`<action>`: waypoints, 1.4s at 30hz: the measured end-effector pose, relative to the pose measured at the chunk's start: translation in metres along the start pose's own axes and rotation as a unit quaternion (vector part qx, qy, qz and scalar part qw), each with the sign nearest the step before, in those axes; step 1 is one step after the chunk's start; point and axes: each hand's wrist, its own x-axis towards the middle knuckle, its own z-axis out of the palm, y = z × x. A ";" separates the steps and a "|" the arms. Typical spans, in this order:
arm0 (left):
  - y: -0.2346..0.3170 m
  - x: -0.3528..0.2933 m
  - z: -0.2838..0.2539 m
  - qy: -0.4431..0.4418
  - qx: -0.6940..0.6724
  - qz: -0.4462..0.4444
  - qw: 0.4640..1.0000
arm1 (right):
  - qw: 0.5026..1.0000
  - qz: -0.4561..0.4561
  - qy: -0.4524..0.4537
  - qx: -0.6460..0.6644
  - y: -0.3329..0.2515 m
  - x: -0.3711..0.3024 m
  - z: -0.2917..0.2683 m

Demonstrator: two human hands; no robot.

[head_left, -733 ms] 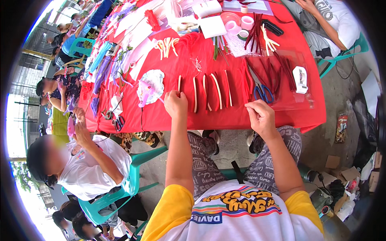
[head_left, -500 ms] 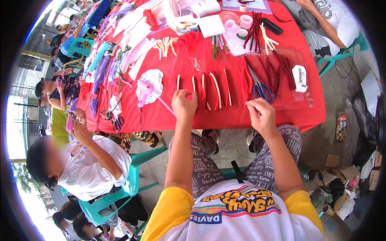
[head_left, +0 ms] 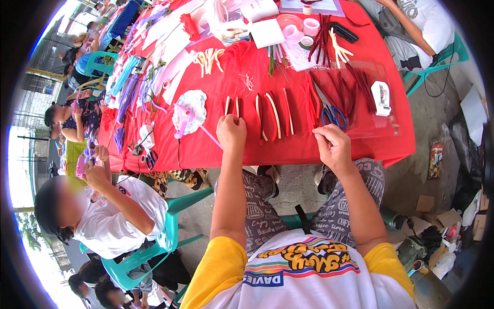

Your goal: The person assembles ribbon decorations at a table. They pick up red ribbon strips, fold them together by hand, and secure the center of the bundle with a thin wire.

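My left hand is closed at the near end of a cream pipe cleaner, its fingertips pressed on it. Just left of that lies another cream pipe cleaner. To the right, several red and cream pipe cleaners lie in a spaced row on the red tablecloth. My right hand is closed in a pinch over the table's near edge; whatever it may hold is too small to make out. Blue-handled scissors and a bundle of red pipe cleaners lie just beyond it.
A pink glue gun rests on crumpled foil left of my hands. A white tape dispenser stands at the right. Ribbon rolls sit farther back. At my left, a seated person holds another pink glue gun.
My left hand has shifted slightly left, and the cream pipe cleaner at its fingertips has moved closer to the leftmost one. My right hand stays nearly still.
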 end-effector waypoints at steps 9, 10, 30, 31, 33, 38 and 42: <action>0.046 -0.021 0.005 -0.031 -0.134 0.081 0.987 | 1.000 0.004 0.003 0.008 0.004 -0.002 0.001; 0.045 -0.022 0.007 -0.044 -0.131 0.072 0.988 | 1.000 0.003 0.002 0.006 0.003 -0.001 0.000; 0.079 -0.031 0.029 -0.018 -0.122 0.194 0.973 | 1.000 0.002 0.019 0.007 0.009 -0.004 -0.005; 0.078 -0.031 0.031 -0.018 -0.122 0.199 0.972 | 1.000 0.004 0.020 0.007 0.009 -0.004 -0.005; 0.077 -0.030 0.035 -0.017 -0.117 0.175 0.978 | 1.000 0.006 0.023 0.006 0.010 -0.004 -0.008; 0.069 -0.028 0.031 -0.018 -0.117 0.132 0.984 | 1.000 -0.002 0.022 -0.001 0.006 -0.002 -0.006; 0.072 -0.030 0.030 0.032 -0.106 0.179 0.978 | 0.999 -0.033 0.033 -0.021 -0.002 0.003 -0.005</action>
